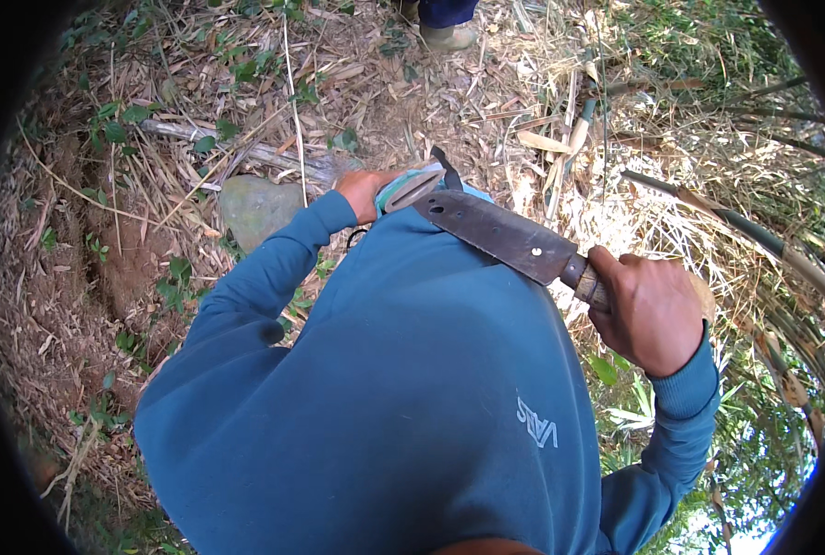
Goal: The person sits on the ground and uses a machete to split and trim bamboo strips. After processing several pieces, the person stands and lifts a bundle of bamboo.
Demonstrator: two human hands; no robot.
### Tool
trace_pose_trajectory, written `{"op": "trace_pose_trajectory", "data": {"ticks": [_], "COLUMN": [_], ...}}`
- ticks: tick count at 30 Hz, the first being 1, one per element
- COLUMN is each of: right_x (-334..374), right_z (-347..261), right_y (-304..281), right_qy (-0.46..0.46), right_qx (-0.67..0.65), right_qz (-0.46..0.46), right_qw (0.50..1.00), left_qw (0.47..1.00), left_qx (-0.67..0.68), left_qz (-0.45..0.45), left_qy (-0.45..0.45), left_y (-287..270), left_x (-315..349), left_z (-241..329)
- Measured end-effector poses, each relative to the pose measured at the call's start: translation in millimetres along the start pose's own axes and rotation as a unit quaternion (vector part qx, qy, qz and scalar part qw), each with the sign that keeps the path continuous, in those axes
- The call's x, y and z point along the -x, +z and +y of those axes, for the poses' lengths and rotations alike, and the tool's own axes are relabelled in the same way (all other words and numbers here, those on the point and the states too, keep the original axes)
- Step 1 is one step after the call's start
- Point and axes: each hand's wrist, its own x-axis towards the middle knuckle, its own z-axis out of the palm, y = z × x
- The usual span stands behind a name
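Observation:
My right hand point(658, 310) is closed around the wooden handle of a broad, dark-bladed machete point(500, 236). Its blade points up and left across the front of my blue sweatshirt, with a small hole close to the squared tip. At my waist, my left hand point(364, 192) grips the side of a sheath-like holder point(412, 191), teal with a long, narrow mouth. The blade's tip lies just right of that holder, outside its mouth. A black strap point(448, 169) shows beside it. Some of my left fingers are hidden behind the holder.
A grey rock point(258, 211) sits left of my waist. Cut bamboo stems point(745, 227) slant on the right, among dry leaves and straw. Another person's shoe point(449, 38) and dark blue trouser leg show at the top. A pale log point(255, 151) lies beyond the rock.

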Motion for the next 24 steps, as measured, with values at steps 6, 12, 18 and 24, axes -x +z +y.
{"op": "trace_pose_trajectory", "data": {"ticks": [6, 12, 18, 24], "right_x": [-21, -41, -111, -127], "right_z": [-17, -43, -74, -58], "right_y": [-43, -47, -16, -1], "right_qy": [-0.027, -0.008, -0.125, -0.220], "right_qx": [0.097, 0.068, 0.020, -0.192], "right_qz": [0.056, 0.002, -0.059, 0.131], "right_qw": [0.993, 0.998, 0.990, 0.947], "left_qw": [0.998, 1.000, 0.999, 0.998], "left_qx": [0.014, -0.018, -0.035, 0.029], "left_qz": [0.036, 0.012, -0.008, 0.024], "left_qy": [0.041, 0.013, 0.041, 0.044], "left_y": [-7, -8, -9, -11], "left_x": [8, 9, -1, 1], "left_z": [14, 14, 5, 2]}}
